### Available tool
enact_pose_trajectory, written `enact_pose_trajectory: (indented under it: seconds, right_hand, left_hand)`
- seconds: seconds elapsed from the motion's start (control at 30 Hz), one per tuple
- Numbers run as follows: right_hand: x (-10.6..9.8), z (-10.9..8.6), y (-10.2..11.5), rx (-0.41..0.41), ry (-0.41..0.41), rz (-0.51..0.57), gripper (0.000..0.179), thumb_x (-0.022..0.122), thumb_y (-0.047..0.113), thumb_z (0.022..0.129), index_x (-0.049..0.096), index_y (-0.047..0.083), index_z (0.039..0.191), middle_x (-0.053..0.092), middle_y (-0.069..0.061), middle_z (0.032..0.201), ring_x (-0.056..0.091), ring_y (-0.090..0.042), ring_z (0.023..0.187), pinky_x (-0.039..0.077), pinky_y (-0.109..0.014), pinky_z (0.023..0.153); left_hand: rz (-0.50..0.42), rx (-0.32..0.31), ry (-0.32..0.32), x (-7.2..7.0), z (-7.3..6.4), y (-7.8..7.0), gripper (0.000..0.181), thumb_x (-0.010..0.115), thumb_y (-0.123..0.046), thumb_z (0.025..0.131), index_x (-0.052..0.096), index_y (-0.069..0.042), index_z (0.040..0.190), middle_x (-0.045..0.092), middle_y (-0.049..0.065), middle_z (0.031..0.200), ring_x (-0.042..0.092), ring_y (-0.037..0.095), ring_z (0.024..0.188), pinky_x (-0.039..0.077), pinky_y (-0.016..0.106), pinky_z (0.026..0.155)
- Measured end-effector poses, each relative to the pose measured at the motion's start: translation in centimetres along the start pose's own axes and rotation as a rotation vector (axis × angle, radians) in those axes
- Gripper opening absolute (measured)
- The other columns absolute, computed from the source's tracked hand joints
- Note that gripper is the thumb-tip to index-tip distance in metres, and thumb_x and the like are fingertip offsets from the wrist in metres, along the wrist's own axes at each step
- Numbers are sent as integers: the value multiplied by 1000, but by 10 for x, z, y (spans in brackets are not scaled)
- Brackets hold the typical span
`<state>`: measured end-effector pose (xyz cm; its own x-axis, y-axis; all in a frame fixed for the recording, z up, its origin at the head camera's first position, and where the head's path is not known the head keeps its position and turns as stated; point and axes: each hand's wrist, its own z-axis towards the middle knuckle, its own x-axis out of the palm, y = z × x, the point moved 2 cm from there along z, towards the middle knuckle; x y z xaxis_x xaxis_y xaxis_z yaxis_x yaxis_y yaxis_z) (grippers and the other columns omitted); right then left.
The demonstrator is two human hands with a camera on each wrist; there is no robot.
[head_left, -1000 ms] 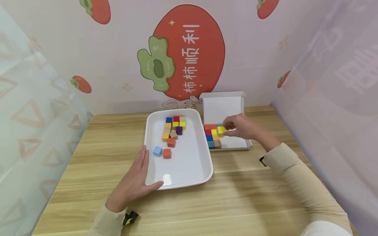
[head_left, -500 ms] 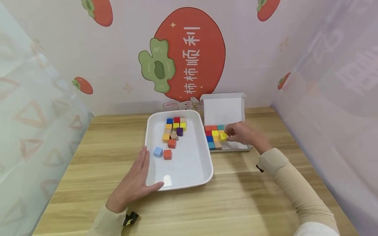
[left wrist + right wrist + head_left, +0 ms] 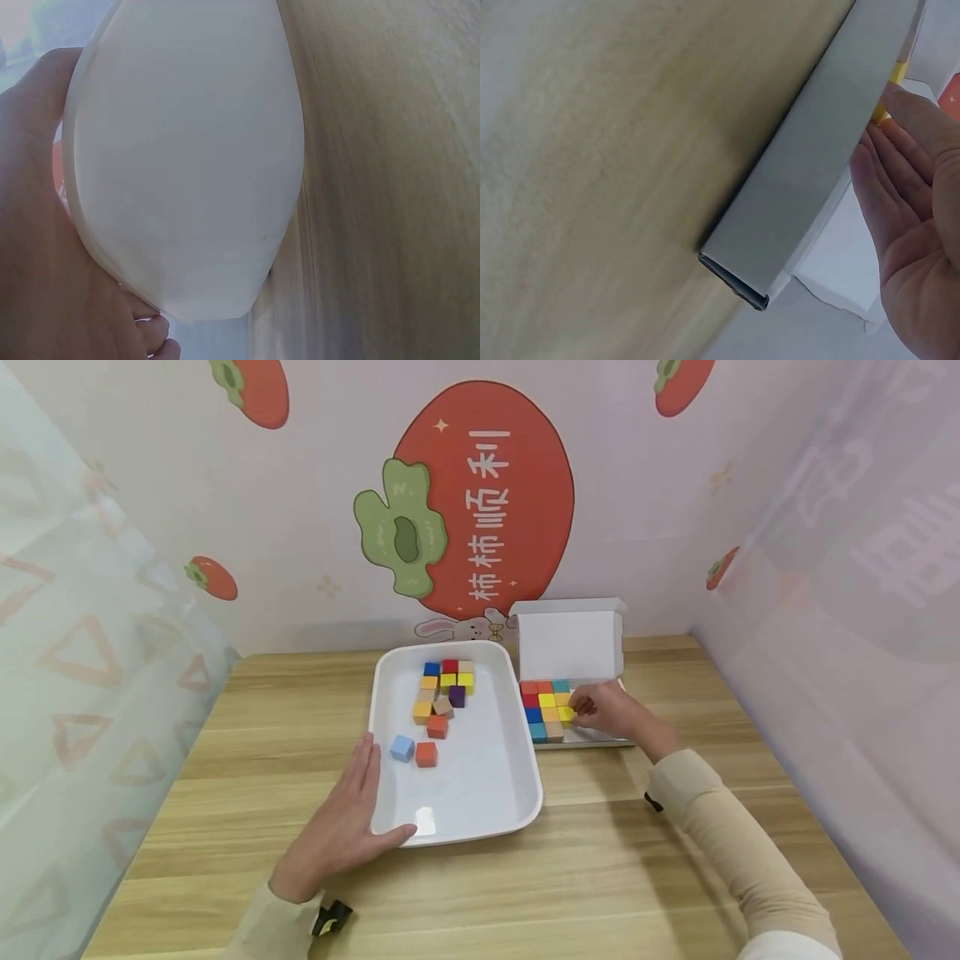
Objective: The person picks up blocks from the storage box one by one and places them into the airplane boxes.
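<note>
My right hand pinches a yellow cube between thumb and fingertips, low inside a white cardboard box. Beside it, rows of coloured cubes fill the left part of the box, among them a blue cube and a tan cube. The right wrist view shows the thumb against something yellow, mostly hidden behind the box wall. My left hand rests on the near left corner of a white tray, fingers straight along its side and thumb at the front rim.
Several loose cubes lie in the tray, with a light blue cube and an orange-red cube nearest me. The box's raised lid stands behind it by the printed wall. Wooden tabletop stretches in front.
My right hand has lowered the yellow cube into the box, moving slightly right and toward me, and set it in beside the other cubes. The left hand has stayed on the tray.
</note>
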<state>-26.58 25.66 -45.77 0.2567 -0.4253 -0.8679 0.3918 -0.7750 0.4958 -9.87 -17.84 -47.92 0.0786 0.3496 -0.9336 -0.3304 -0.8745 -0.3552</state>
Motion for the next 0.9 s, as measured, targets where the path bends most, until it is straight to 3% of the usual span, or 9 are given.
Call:
enact_pose_trajectory:
  seconds: [0.2, 0.37, 0.67, 0.9]
  right_hand:
    - [-2, -3, 3, -12, -35, -64, 24, 85, 12, 90, 76, 2, 110, 78, -12, 106, 74, -24, 95, 64, -45, 92]
    - [-14, -3, 19, -25, -64, -119, 31, 85, 13, 89, 76, 1, 116, 79, -15, 112, 75, -29, 100, 64, -47, 92]
    - [-38, 10, 79, -101, -51, -57, 35, 83, 15, 92, 75, 4, 124, 78, -16, 121, 75, -35, 111, 63, -49, 96]
    - [-25, 26, 127, -233, 35, -23, 38, 86, 17, 90, 76, 4, 125, 79, -13, 118, 76, -32, 110, 64, -46, 96]
  left_hand:
    - [-9, 2, -1, 1, 1, 0, 127, 68, -73, 87, 7, 4, 167, -5, 19, 179, 5, 40, 166, 29, 60, 128]
    - [-5, 5, -1, 0, 1, 0, 127, 67, -74, 87, 6, 3, 168, -5, 19, 179, 4, 39, 166, 29, 59, 129]
    - [-11, 3, -3, -1, 1, 0, 127, 68, -72, 87, 7, 4, 167, -4, 20, 178, 5, 40, 165, 29, 60, 128]
    - [-12, 0, 5, 0, 2, 0, 128, 68, -73, 86, 7, 4, 167, -5, 19, 179, 4, 40, 166, 28, 59, 129]
